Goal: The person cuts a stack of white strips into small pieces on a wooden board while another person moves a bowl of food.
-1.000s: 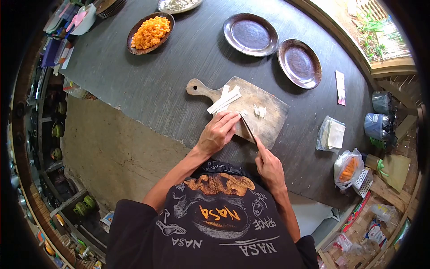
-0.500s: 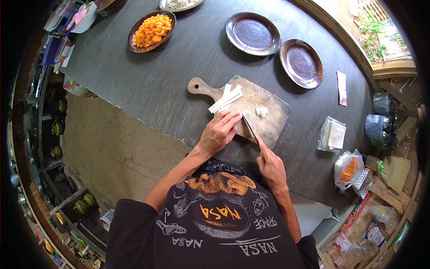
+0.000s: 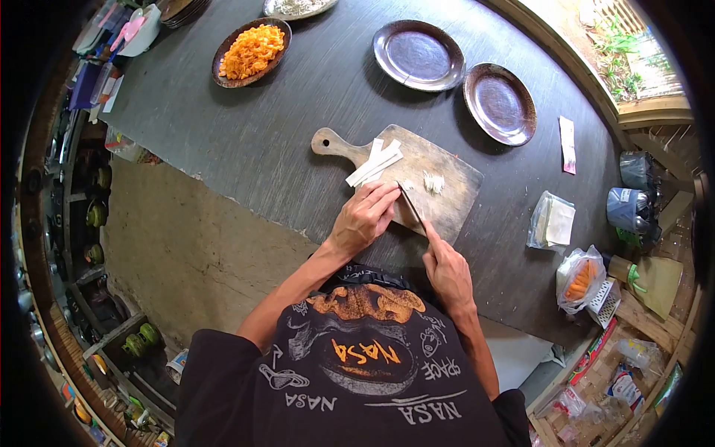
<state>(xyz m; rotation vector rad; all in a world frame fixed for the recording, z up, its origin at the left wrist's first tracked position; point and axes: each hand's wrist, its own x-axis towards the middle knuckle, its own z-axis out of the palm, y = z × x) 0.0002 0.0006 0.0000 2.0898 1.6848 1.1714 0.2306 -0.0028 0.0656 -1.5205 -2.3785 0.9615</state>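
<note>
A wooden cutting board (image 3: 447,160) with a round handle lies on the dark table. My right hand (image 3: 448,272) grips a knife (image 3: 412,207), its blade slanting across the board toward my left fingertips. With fingers curled and bunched, my left hand (image 3: 365,220) presses a white food strip against the board beside the blade; the fingers hide most of that piece. Several longer white strips (image 3: 375,164) are stacked just beyond my left hand. Thin white shreds (image 3: 433,182) form a small pile to the right of the blade, and small bits lie by the knife's tip.
Two dark plates (image 3: 418,56) (image 3: 499,104) stand beyond the board. An oval dish of orange shredded food (image 3: 253,52) is at the far left. Toward the right are a wrapped white stack (image 3: 553,222), a bag of carrots (image 3: 581,281), a grater (image 3: 602,302) and cups (image 3: 627,208).
The knife and my right hand have shifted very slightly at the board. My left hand stays in nearly the same place, and the shred pile looks the same.
</note>
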